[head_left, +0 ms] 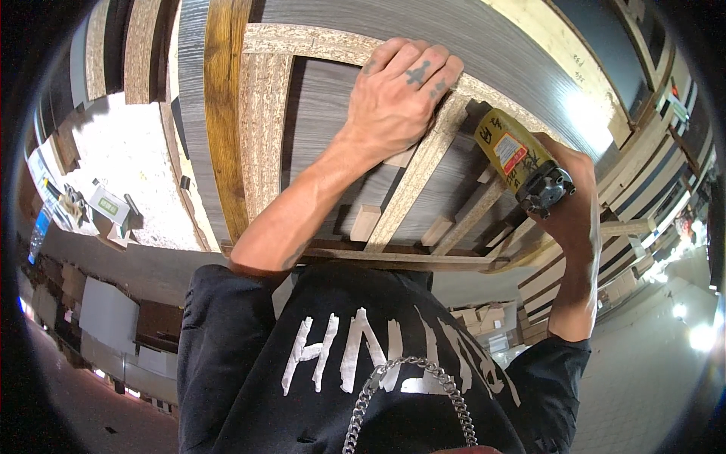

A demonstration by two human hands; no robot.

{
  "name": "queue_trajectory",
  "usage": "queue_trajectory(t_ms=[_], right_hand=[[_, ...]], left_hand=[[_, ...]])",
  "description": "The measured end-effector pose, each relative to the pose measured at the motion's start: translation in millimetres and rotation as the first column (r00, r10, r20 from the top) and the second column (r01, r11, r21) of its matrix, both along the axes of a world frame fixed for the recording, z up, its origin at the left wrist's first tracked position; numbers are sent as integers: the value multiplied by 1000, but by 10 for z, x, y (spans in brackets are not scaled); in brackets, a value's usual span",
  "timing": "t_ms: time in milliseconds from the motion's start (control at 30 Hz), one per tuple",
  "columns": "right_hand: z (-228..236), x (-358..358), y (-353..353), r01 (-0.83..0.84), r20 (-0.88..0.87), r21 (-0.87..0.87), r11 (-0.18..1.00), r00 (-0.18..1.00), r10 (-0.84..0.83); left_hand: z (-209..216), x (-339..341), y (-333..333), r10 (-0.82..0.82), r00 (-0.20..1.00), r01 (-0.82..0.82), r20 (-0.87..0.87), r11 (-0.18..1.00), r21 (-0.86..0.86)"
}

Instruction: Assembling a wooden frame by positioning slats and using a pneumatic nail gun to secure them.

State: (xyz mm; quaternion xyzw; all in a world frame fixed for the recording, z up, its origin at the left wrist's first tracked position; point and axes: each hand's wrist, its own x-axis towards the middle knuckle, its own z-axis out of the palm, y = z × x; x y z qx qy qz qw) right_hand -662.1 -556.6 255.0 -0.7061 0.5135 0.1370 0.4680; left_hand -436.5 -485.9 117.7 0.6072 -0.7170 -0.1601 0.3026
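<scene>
My left hand is closed over the far rail of a frame made of particleboard strips, its fingers bent over the rail's edge where a cross strip meets it. My right hand grips a yellow-green nail gun. The gun's dark nose lies close to the far rail, just right of that joint; whether it touches I cannot tell. The gun's body hides part of my right fingers. Small wood blocks stand beside the cross strips, on a grey wood-grain panel.
A brown wooden strip runs along the frame's left side. Farther left, a white surface carries a small box, and a plastic bottle is near it. Stacked boards fill the right side.
</scene>
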Motion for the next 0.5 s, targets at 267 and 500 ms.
queue_trajectory(t_ms=[267, 500], right_hand=[[278, 372, -121, -114, -193, 0, 993, 975, 112], [82, 193, -155, -228, 83, -149, 962, 967, 241]], left_hand=[[-11, 9, 17, 4, 1000, -4, 23, 1000, -5], [15, 29, 22, 2, 1000, -2, 15, 1000, -1]])
